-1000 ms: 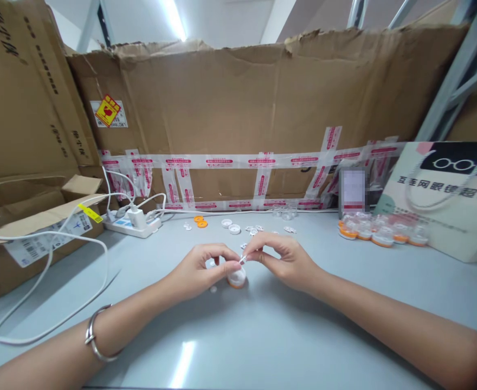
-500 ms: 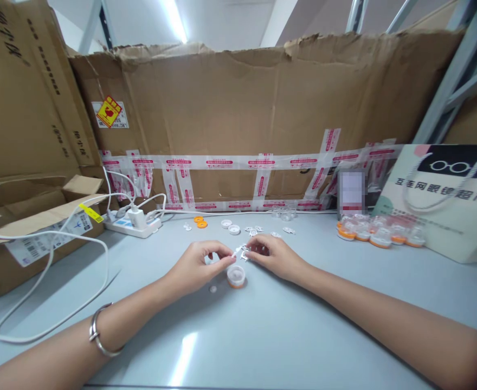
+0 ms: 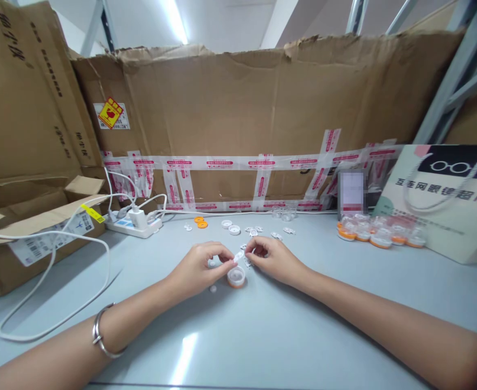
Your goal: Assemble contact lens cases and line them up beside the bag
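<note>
A small flat white plastic part (image 3: 239,256) is pinched between the thumb and fingers of my left hand (image 3: 206,264). Just right of it, my right hand (image 3: 271,257) has its thumb and fingertips drawn together; what they hold, if anything, is too small to make out. Little white pieces (image 3: 247,263) show beneath those fingertips. A round, white-walled cup with an orange base (image 3: 236,277) stands on the table right below the hands. By my left hand lies a small white round piece (image 3: 213,288).
Behind the hands are white cut-out parts (image 3: 253,232), white rings (image 3: 234,230) and orange rings (image 3: 201,224). Clear-topped orange and white containers (image 3: 380,238) cluster at right beside a paper bag (image 3: 442,200). A power strip (image 3: 135,225) and cable lie left; a cardboard wall (image 3: 238,108) rises behind.
The white part in my left hand now shows flatter and slightly further right. My right fingertips have shifted a little, and the white pieces under them sit differently.
</note>
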Available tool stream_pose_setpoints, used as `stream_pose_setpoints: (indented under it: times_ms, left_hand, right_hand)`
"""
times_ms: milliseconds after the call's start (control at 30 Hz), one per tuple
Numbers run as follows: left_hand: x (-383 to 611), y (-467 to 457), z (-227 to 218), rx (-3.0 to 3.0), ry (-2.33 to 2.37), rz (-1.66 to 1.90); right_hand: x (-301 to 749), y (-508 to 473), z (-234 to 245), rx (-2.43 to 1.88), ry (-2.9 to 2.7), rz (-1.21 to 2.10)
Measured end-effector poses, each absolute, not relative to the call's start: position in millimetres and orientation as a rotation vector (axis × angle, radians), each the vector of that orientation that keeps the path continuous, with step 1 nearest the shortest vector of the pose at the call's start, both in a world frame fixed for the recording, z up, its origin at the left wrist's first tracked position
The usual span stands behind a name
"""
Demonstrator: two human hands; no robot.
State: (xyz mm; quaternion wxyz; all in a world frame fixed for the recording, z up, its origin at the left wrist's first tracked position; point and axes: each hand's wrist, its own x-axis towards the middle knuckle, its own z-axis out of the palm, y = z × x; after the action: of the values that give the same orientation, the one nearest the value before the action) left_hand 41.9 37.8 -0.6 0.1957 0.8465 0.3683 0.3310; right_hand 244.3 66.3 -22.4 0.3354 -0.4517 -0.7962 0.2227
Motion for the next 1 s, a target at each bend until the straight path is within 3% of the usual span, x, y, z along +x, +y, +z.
stream_pose_setpoints:
  times_ms: [333, 533, 1000]
  left_hand:
    - [41.1, 36.8, 0.2, 2.429, 1.026, 0.887]
    - [40.2, 37.3, -0.1, 2.494, 1.023, 0.877]
    - [40.3, 41.2, -1.4, 2.588, 1.004, 0.848]
  right_hand:
    - [246.0, 69.9, -27.0, -1.109, -2.214, 0.573]
    - [242.5, 66.8, -22.4, -1.161, -1.966, 0.842]
    - [235.7, 56.0, -11.9, -1.051, -1.774, 1.073]
